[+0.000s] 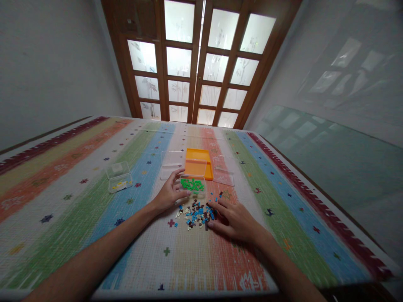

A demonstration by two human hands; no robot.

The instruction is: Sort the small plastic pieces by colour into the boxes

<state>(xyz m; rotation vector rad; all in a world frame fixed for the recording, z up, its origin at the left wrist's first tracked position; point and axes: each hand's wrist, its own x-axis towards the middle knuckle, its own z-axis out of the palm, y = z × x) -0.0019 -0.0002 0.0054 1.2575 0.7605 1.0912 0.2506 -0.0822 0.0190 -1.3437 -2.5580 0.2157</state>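
Observation:
A loose pile of small blue, brown and cream bricks [199,214] lies on the striped cloth. Over its right edge is my right hand [231,218], its fingers apart and touching the bricks; no piece shows in its grasp. My left hand [170,193] rests at the left side of a clear box of green pieces [192,185], thumb and fingers spread around the box's left end. Directly behind that box stands an orange tray [198,154], partly covered by the clear box's raised lid.
Clear empty boxes stand left [172,158] and right [223,176] of the orange tray. Farther left, an open clear box [120,184] holds yellow and white pieces. The striped tablecloth [138,247] covers the table; a glass-paned wooden door [194,63] is beyond.

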